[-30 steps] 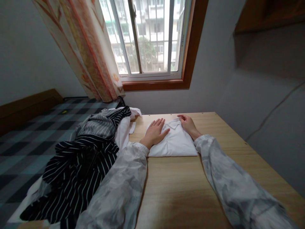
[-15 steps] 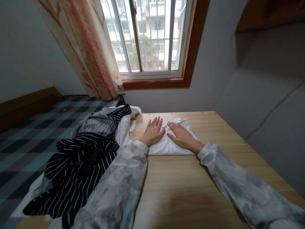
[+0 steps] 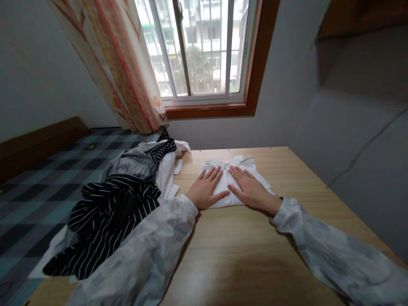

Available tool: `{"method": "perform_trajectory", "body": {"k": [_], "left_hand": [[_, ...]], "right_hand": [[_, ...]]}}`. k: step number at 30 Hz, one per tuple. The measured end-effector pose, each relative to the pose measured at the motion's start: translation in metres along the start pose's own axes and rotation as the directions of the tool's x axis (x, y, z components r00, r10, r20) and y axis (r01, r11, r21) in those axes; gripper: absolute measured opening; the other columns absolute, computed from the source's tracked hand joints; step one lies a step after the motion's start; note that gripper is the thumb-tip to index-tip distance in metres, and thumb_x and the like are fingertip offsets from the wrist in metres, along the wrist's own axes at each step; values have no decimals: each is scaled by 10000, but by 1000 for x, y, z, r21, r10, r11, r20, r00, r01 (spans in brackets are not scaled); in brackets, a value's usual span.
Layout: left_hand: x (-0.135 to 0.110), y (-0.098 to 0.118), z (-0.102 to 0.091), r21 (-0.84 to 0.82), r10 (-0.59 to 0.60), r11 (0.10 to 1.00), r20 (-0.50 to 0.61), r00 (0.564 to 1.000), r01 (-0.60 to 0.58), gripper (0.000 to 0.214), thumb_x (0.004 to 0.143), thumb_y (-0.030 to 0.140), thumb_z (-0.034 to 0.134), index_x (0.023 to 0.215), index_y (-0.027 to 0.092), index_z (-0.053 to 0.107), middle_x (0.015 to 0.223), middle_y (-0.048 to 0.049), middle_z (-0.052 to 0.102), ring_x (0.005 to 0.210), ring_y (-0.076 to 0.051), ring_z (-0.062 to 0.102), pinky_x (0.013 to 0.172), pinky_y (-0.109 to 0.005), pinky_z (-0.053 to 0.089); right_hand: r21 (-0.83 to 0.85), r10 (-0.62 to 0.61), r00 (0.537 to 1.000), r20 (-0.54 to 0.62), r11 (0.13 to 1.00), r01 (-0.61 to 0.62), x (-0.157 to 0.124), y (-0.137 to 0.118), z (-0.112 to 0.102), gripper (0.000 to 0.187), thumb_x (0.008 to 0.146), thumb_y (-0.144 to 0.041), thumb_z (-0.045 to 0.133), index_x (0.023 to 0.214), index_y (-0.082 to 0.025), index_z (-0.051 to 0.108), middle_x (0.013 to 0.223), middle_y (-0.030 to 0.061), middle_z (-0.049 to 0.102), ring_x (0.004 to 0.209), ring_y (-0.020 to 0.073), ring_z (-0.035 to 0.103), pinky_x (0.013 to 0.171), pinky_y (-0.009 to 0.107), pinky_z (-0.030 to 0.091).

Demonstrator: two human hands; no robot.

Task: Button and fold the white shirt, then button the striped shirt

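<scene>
A folded white collared shirt (image 3: pixel 237 166) lies on the wooden table (image 3: pixel 242 250), its collar toward the window. My left hand (image 3: pixel 206 189) lies flat on the shirt's left half, fingers spread. My right hand (image 3: pixel 251 189) lies flat on its right half, fingers stretched toward the collar. Both hands are open and press down on the fabric, side by side and nearly touching. The near edge of the shirt is partly hidden under my palms.
A heap of black-and-white striped clothes (image 3: pixel 117 191) with white garments spills over the table's left edge. A bed with a checked cover (image 3: pixel 41 170) stands at left. A window (image 3: pixel 204 51) with an orange curtain (image 3: pixel 117 68) is ahead. A grey wall (image 3: pixel 357 127) bounds the right.
My right hand moved from the collar onto the shirt's front and laid flat. Both hands slid back toward me over the shirt, leaving the collar uncovered.
</scene>
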State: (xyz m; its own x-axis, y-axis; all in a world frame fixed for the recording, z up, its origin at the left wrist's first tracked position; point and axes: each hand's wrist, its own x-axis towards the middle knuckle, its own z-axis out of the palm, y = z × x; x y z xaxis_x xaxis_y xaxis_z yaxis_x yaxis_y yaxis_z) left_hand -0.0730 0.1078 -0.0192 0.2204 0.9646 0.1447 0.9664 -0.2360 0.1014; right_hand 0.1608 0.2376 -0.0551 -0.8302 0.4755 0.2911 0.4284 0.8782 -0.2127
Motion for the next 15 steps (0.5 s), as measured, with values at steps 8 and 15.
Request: {"method": "perform_trajectory", "body": {"k": [8,15], "left_hand": [[-12,-10,-2,39,-75,997,62,995,72,924,1139,790,259,1842,190,266,1911,-141,210,1786,-324,205,1439,-574,204],[-40,-24,4,72,-141,988,50,989,137,762,1190,568,252,1792,113,358,1871,-211,308,1756,-335,302,1410,-557,307]], "right_hand": [[-5,46,997,57,999,-45,-32,37,-10,852,1172,-693,281,1839,-164,299,1872,167,326,1746,334,310,1415,572,306],[-46,141,987,81,989,-138,-57,67,-21,827,1175,-626,248,1823,-118,327,1850,204,352,1719,363,370,1396,609,329]]}}
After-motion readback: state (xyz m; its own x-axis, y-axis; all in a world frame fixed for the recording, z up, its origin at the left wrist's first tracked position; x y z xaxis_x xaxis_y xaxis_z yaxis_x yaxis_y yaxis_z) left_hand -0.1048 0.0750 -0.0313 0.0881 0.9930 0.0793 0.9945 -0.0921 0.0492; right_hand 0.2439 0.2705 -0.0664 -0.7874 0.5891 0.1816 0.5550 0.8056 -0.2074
